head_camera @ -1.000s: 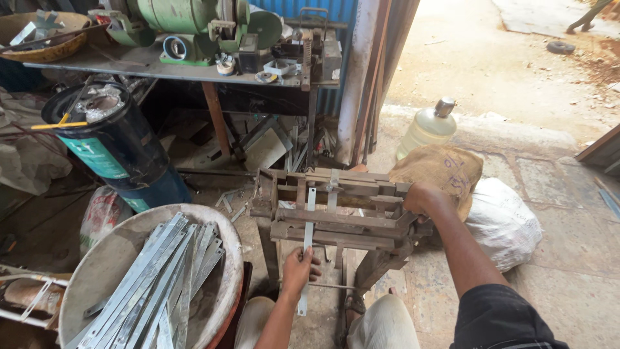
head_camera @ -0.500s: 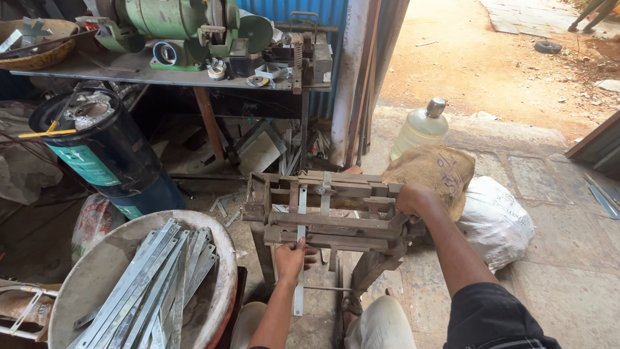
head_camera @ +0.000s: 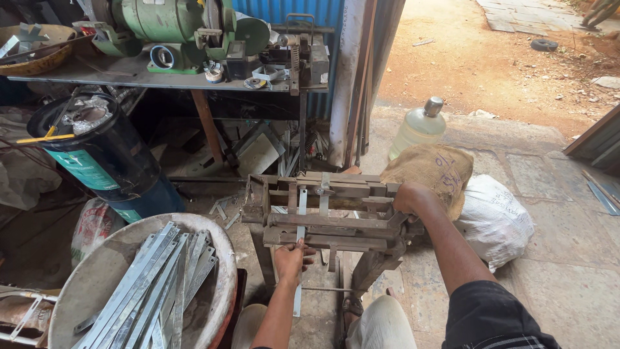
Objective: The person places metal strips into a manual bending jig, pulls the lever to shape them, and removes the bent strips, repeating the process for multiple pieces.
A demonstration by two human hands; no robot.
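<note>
A rusty brown metal press frame (head_camera: pixel 336 223) stands on legs in front of me. A flat grey metal strip (head_camera: pixel 301 220) runs through it from front to back. My left hand (head_camera: pixel 289 260) is closed around the strip's near part, below the frame. My right hand (head_camera: pixel 407 197) grips the frame's right end, where a handle seems to sit under the fingers. Both forearms reach out from the bottom of the view.
A round basin (head_camera: pixel 213 258) with several metal strips stands at lower left. Behind it is a dark barrel (head_camera: pixel 110 168), then a shelf with a green machine (head_camera: pixel 168 22). A burlap sack (head_camera: pixel 436 171), white sack (head_camera: pixel 494 216) and plastic bottle (head_camera: pixel 420 129) lie right.
The view has tilted slightly. My left hand has slid a little along the strip; my right hand stays at the frame's right end.
</note>
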